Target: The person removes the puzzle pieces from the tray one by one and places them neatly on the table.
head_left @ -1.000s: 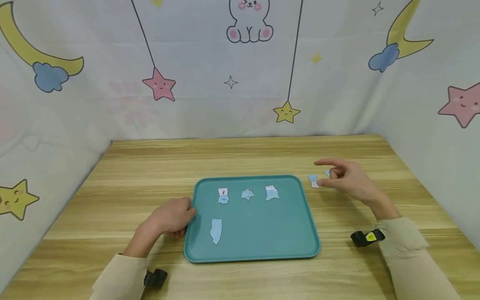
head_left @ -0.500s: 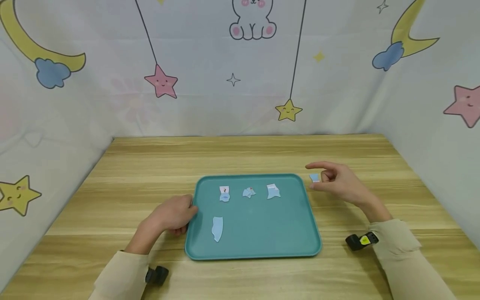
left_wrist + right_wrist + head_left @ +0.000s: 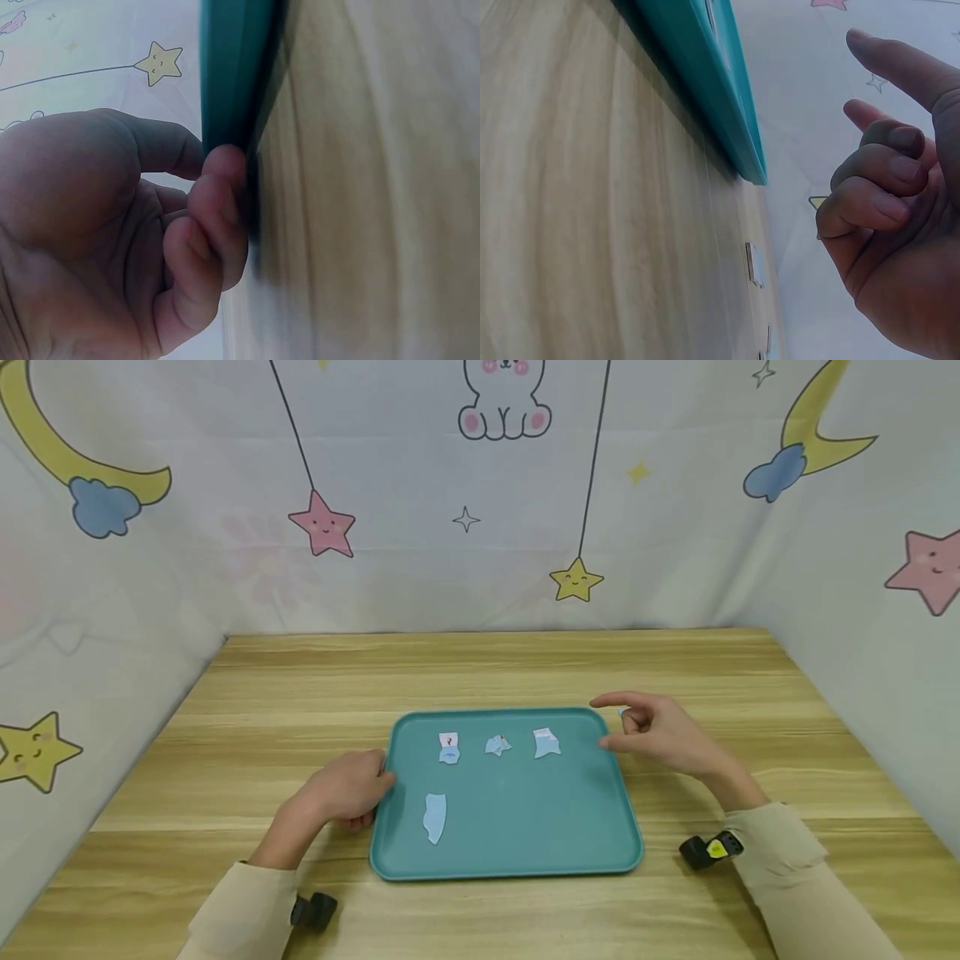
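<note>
The right hand (image 3: 658,732), its grip spread and holding nothing, has shifted left over the tray's (image 3: 525,835) far-right corner, nearer its four pieces (image 3: 547,744), while the left hand (image 3: 348,787) pinches the tray's rim.

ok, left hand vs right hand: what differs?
The left hand grips the tray at its left edge; the right hand holds nothing, thumb and index apart. The left hand is low; the right hand is raised near the tray's far right corner. Both emerge from beige sleeves.
</note>
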The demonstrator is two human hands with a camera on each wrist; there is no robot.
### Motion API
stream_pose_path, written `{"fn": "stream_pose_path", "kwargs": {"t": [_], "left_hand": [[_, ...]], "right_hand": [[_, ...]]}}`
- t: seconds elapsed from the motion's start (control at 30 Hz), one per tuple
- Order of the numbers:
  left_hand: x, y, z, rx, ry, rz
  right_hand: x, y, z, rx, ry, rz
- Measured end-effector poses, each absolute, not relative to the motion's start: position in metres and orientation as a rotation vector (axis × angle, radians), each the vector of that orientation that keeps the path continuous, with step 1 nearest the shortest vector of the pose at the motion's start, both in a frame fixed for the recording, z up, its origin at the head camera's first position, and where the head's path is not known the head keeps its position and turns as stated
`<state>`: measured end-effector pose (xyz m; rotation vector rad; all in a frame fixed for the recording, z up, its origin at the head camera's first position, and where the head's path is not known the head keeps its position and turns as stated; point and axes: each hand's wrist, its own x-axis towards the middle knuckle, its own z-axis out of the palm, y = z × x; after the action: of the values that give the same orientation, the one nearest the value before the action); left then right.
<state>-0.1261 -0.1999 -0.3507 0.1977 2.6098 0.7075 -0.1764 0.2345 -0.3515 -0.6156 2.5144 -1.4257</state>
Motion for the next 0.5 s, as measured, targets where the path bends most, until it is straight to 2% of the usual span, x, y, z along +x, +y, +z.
{"fn": "stream_pose_path", "kwargs": {"t": [0.5], "left_hand": [[-0.126, -0.200, -0.351, 0.190, 2.605, 0.727]], "right_hand": [[-0.173, 0.219, -0.357, -0.709, 2.441, -1.425]]}}
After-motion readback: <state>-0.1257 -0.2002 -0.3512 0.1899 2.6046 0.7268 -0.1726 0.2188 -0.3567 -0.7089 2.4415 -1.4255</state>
